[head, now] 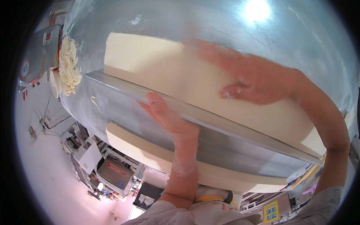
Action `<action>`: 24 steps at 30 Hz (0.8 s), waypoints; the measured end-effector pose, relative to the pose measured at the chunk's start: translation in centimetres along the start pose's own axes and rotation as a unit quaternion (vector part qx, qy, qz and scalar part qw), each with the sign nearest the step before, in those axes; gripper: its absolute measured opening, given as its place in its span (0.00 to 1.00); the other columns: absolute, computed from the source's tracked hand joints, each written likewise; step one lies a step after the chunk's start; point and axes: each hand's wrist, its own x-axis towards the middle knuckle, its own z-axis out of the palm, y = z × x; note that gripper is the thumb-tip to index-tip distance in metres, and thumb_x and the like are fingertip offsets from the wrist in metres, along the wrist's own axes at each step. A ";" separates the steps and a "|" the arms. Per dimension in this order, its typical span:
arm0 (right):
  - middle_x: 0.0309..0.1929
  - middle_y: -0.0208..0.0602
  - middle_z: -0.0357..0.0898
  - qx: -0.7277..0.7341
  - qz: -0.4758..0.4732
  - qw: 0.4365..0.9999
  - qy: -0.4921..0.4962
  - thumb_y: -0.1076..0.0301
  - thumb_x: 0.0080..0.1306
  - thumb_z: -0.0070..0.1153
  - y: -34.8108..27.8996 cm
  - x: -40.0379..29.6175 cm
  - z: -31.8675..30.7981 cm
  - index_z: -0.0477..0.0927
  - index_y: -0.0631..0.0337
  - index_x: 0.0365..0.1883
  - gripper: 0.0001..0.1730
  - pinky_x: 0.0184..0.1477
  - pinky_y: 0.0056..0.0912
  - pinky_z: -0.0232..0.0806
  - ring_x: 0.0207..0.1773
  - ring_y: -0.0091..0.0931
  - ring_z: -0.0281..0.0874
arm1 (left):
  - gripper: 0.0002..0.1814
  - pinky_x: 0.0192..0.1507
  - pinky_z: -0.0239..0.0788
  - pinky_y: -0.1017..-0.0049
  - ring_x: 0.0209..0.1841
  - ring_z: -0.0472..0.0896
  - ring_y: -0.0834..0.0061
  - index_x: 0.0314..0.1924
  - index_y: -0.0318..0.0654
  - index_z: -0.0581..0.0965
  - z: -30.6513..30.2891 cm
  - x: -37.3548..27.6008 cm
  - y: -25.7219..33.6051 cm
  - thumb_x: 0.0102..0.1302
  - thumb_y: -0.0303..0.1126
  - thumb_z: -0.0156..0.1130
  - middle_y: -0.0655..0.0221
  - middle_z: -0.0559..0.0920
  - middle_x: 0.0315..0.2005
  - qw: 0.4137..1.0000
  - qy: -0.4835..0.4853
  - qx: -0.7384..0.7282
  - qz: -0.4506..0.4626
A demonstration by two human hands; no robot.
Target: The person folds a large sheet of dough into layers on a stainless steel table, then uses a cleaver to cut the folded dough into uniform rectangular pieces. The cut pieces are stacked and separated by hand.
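Observation:
A thick, pale slab of dough lies on a floured metal tabletop. Along its near side runs a long straight bar, apparently metal, set slantwise across the table. My left hand holds this bar left of its middle, thumb over the top and fingers partly hidden. Over the slab's far side my right hand is spread palm down, its fingers blurred; it seems to rest on the dough. A long, narrow strip of dough lies at the table's near edge, passing under my left forearm.
A bundle of cut noodles sits at the table's left edge, beside a metal machine with a red switch. One loose noodle scrap lies nearby. Below the near edge stands more equipment, and a yellow sign bears writing.

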 end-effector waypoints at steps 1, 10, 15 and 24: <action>0.88 0.52 0.56 0.001 0.015 1.000 -0.011 0.67 0.75 0.61 -0.7 -0.7 0.2 0.44 0.56 0.90 0.53 0.85 0.48 0.55 0.85 0.47 0.61 | 0.35 0.83 0.50 0.45 0.80 0.65 0.40 0.78 0.23 0.63 -0.1 -0.3 -0.3 0.83 0.41 0.59 0.37 0.65 0.78 0.999 0.004 0.027 0.019; 0.88 0.50 0.57 -0.032 0.038 0.998 0.036 0.70 0.72 0.62 0.3 -9.9 1.0 0.45 0.49 0.90 0.55 0.84 0.49 0.58 0.84 0.47 0.63 | 0.33 0.76 0.63 0.60 0.73 0.73 0.59 0.76 0.30 0.68 -0.5 1.7 0.5 0.85 0.49 0.54 0.55 0.75 0.68 0.999 -0.018 0.039 0.003; 0.87 0.48 0.60 -0.058 0.062 0.995 0.055 0.71 0.71 0.63 0.1 -15.6 1.8 0.48 0.53 0.89 0.53 0.85 0.47 0.57 0.86 0.45 0.61 | 0.35 0.74 0.64 0.63 0.70 0.75 0.65 0.76 0.36 0.69 1.0 2.4 5.4 0.87 0.57 0.44 0.62 0.76 0.69 0.975 -0.014 -0.153 -0.160; 0.86 0.46 0.63 0.007 0.010 0.995 0.104 0.65 0.71 0.64 3.5 -28.6 1.1 0.56 0.59 0.87 0.49 0.86 0.43 0.53 0.87 0.39 0.61 | 0.36 0.80 0.52 0.59 0.76 0.67 0.65 0.81 0.37 0.60 8.8 -18.0 18.6 0.87 0.54 0.46 0.61 0.70 0.74 0.904 -0.039 -0.357 -0.232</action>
